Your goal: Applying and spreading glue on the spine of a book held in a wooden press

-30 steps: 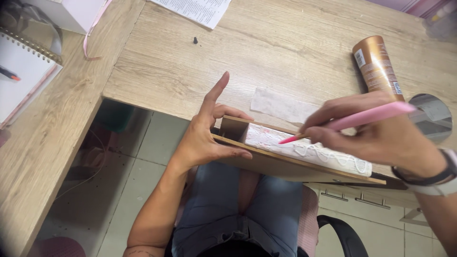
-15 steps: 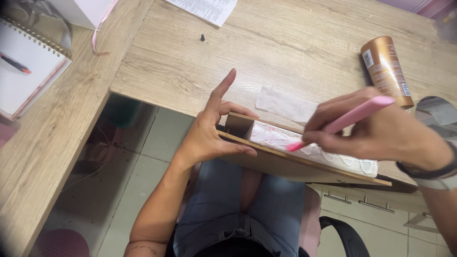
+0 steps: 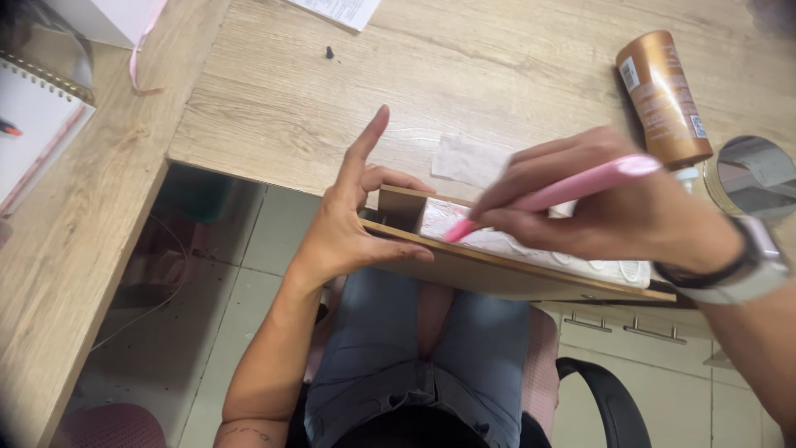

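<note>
The left hand steadies the near left end of a shallow wooden box that juts out past the desk's front edge over the person's lap, thumb pressed along its near wall and index finger pointing up toward 12 o'clock, the other fingers curled at the box's end wall; the right hand comes in from 3 o'clock, fingers closed around a pink pen whose tip touches the white patterned lining inside the box; a watch sits on that wrist; the wooden desk lies open toward 11 o'clock, with only a small dark speck there; at 1 o'clock a bronze bottle lies on its side just beyond the right hand, a round mirror beside it at 3 o'clock; a pale paper scrap lies flat between the hands; a spiral notebook sits well apart at 9 o'clock.
</note>
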